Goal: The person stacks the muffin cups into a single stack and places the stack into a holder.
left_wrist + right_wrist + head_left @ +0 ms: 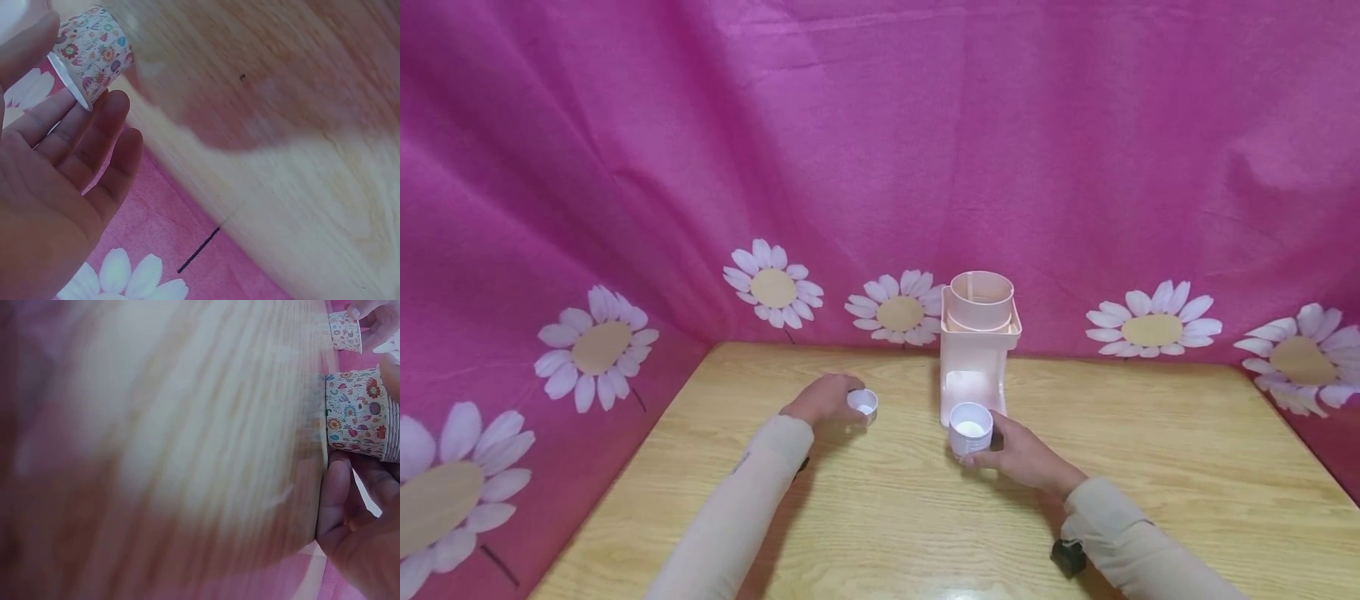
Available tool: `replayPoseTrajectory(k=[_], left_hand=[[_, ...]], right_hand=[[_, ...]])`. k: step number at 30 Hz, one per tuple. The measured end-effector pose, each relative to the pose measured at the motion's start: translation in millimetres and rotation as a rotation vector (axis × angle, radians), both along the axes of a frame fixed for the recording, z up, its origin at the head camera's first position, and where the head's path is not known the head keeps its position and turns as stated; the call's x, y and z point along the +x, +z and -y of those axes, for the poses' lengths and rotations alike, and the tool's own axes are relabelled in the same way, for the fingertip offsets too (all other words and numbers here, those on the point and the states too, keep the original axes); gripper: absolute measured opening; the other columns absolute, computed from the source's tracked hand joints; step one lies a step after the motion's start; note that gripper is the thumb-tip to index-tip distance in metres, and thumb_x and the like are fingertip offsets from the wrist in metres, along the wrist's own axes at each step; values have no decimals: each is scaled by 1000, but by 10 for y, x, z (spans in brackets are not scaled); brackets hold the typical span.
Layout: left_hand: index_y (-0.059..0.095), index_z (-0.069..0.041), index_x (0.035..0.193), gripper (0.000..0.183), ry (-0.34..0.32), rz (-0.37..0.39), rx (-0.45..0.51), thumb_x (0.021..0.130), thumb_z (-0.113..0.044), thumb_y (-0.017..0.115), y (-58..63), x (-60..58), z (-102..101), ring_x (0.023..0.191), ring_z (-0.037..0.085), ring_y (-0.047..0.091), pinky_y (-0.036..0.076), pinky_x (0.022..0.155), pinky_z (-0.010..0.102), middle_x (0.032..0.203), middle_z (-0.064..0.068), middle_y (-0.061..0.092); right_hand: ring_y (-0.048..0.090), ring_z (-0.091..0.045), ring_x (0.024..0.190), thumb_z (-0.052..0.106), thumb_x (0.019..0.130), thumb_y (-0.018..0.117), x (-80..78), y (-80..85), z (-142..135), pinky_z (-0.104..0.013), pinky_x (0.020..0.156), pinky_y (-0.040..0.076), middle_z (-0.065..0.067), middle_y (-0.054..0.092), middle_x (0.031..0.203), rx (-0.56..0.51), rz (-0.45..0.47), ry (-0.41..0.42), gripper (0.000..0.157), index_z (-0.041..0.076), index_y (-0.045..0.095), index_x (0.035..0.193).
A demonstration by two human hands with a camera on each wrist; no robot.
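Note:
Between thumb and fingers, my left hand [826,401] pinches one small paper cup [865,405] by its rim. Coloured flowers are printed on this cup [97,53] in the left wrist view. To the right, my right hand [1027,454] grips a stack of matching paper cups [971,433], mouth up; several rims lie one over another in the right wrist view [356,412]. Right behind the stack stands a pale pink cup dispenser [973,350], with a round open tube on top and a hollow front below. The stack hides part of its base.
Both hands work over a light wooden table [880,533]. A magenta cloth [1037,150] with large white daisies hangs behind the table and along its left side. The dispenser stands near the table's back edge.

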State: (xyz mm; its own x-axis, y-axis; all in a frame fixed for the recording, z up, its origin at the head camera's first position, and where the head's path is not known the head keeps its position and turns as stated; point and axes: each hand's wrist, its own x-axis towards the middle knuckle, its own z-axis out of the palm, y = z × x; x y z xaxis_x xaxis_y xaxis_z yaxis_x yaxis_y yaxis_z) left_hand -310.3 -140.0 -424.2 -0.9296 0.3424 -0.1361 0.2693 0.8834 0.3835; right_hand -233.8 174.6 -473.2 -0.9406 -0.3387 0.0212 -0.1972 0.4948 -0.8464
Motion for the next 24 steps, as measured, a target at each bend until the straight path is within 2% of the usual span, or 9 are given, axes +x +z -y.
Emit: replayPoseTrajectory(k=[7, 15, 24], left_hand=[[60, -9, 134, 59, 22, 13, 11, 82, -28, 81, 12, 21, -7, 112, 24, 58, 49, 102, 44, 134, 9, 63], [58, -10, 136, 61, 40, 38, 36, 83, -28, 80, -31, 26, 3, 116, 26, 57, 47, 105, 47, 138, 9, 61], [60, -9, 134, 60, 7, 7, 28, 83, -32, 80, -17, 9, -27, 112, 25, 58, 47, 105, 46, 131, 9, 64]], right_hand=[[55, -37, 126, 28, 82, 80, -15, 0, -15, -60, 112, 36, -15, 63, 130, 7, 5, 8, 72, 4, 47, 141], [50, -40, 132, 27, 82, 80, 3, -5, -2, -62, 114, 32, -17, 60, 134, -4, 27, -4, 74, 4, 46, 144], [53, -37, 129, 27, 83, 79, -24, -5, -20, -61, 113, 34, -14, 62, 131, -10, 1, 17, 71, 6, 47, 143]])
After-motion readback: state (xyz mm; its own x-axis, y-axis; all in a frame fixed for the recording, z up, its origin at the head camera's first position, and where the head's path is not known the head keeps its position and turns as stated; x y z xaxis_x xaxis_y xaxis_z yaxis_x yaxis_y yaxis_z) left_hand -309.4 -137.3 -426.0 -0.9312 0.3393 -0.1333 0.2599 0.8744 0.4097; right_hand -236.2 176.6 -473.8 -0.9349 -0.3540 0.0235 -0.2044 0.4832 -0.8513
